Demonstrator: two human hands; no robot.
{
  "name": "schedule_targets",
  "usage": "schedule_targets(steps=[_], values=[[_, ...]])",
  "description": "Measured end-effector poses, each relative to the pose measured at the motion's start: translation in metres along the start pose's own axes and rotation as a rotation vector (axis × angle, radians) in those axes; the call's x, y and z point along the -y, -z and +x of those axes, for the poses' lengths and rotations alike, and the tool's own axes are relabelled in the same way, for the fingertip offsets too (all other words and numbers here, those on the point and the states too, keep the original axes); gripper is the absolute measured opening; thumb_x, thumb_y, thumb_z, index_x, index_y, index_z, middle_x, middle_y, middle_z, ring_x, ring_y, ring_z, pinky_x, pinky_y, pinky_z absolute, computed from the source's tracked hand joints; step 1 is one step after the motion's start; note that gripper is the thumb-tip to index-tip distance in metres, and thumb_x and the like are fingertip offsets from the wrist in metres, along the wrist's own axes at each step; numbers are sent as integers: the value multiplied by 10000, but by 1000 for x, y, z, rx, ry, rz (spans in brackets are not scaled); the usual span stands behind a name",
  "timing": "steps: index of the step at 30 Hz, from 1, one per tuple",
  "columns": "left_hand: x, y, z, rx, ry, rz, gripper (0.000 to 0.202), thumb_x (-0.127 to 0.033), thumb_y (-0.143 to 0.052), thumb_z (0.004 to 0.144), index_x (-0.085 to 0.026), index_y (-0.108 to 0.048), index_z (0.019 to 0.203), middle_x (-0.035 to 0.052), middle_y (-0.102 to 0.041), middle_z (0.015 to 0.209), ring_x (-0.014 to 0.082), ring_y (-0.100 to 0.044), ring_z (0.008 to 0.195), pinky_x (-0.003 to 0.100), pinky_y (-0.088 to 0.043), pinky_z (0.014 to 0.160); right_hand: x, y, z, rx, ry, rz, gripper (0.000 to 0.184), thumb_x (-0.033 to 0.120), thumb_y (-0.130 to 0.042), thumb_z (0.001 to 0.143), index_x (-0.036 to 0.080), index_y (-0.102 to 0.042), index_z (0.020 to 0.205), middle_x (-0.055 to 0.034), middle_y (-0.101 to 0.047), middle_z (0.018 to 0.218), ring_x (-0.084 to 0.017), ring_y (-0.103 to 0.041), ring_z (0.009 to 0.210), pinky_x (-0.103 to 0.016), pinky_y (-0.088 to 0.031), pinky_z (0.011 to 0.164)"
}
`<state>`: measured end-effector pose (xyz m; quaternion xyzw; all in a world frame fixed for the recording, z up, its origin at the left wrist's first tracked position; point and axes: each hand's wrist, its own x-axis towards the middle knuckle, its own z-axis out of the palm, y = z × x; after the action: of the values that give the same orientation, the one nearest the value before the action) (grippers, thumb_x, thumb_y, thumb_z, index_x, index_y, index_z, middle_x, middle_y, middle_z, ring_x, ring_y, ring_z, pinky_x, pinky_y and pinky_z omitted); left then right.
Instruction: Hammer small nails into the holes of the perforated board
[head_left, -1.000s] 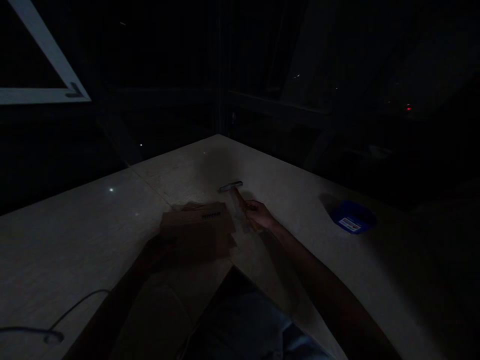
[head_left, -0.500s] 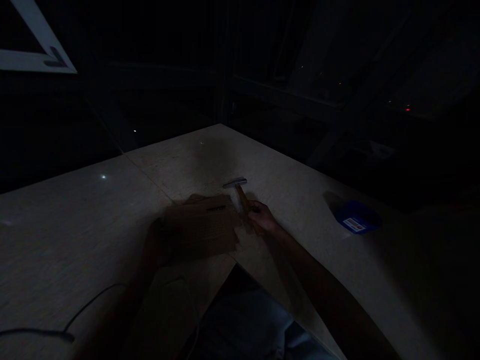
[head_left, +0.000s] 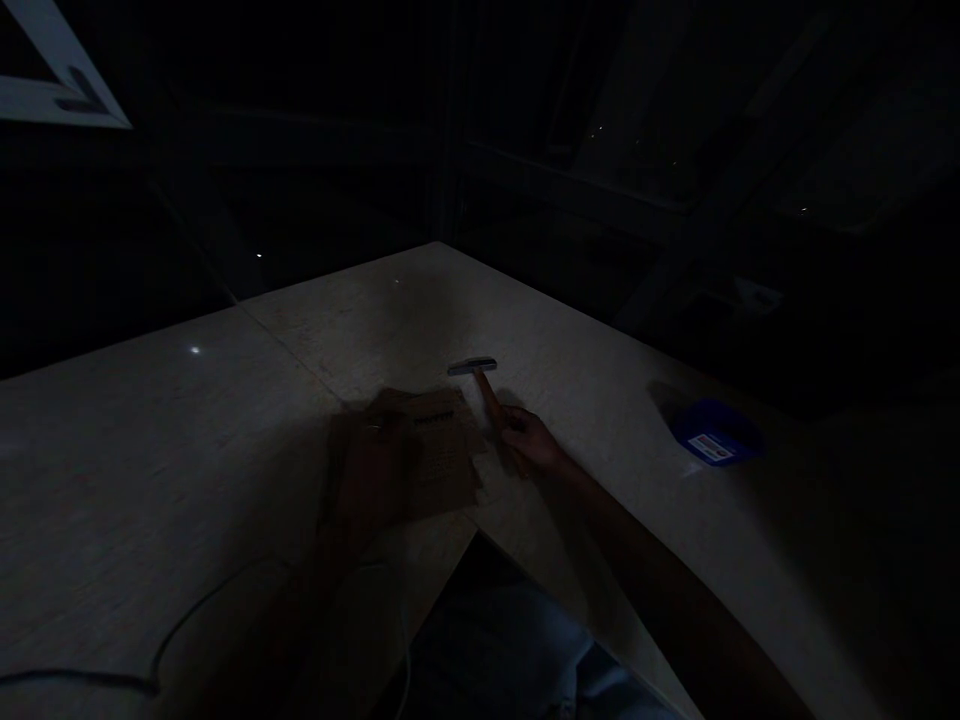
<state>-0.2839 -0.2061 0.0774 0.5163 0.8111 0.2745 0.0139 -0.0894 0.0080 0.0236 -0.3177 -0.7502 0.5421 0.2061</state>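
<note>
The scene is very dark. My right hand [head_left: 534,440] is closed round the wooden handle of a small hammer [head_left: 480,378], whose metal head lies on the pale worktop [head_left: 187,450]. A flat brown perforated board [head_left: 435,455] lies just left of the hammer. My left hand [head_left: 367,465] rests over the board's left part; it is blurred and dim, so its fingers are hard to read.
A small blue box [head_left: 714,432] with a label sits on the worktop to the right. A thin dark cable [head_left: 187,630] curls across the near left of the surface. A notch in the worktop's front edge shows my lap. Dark shelving stands behind.
My left hand has slid from the board's left edge onto its top. The board has shifted slightly. My right hand has kept its hold on the hammer. The view has tilted a little.
</note>
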Motion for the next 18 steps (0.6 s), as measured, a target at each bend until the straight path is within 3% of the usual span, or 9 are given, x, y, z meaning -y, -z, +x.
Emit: schedule_targets(steps=[3,6,9,18], values=[[-10,-20,0,79,-64,98,339,-296,-407,974,-157,-699,1078,171,-718,1068,325,-658,974,484,-501,923,9,2,-5,-4,20,-195,398,367,-715,700,196,-706,1059,-50,-735,982,-249,-660,908,-371,-513,843],[-11,-40,-5,57,-176,97,293,-282,-449,966,-188,-725,987,155,-721,1091,316,-651,1033,474,-487,966,19,0,-9,-4,26,-398,275,336,-716,743,181,-722,970,-71,-738,953,-248,-659,866,-357,-499,826],[-7,-55,-9,24,-248,31,259,-270,-488,959,-204,-733,1011,139,-719,1165,306,-636,1104,484,-467,1007,29,-5,-12,-3,19,-573,195,280,-690,795,171,-720,954,-102,-735,990,-244,-655,881,-338,-482,827],[-4,-65,-18,12,-303,47,281,-273,-497,983,-203,-719,1139,138,-664,1353,324,-588,1235,518,-415,1031,43,-11,-18,27,-49,-855,212,193,-612,896,149,-710,1079,-160,-709,1033,-258,-660,925,-329,-482,824]])
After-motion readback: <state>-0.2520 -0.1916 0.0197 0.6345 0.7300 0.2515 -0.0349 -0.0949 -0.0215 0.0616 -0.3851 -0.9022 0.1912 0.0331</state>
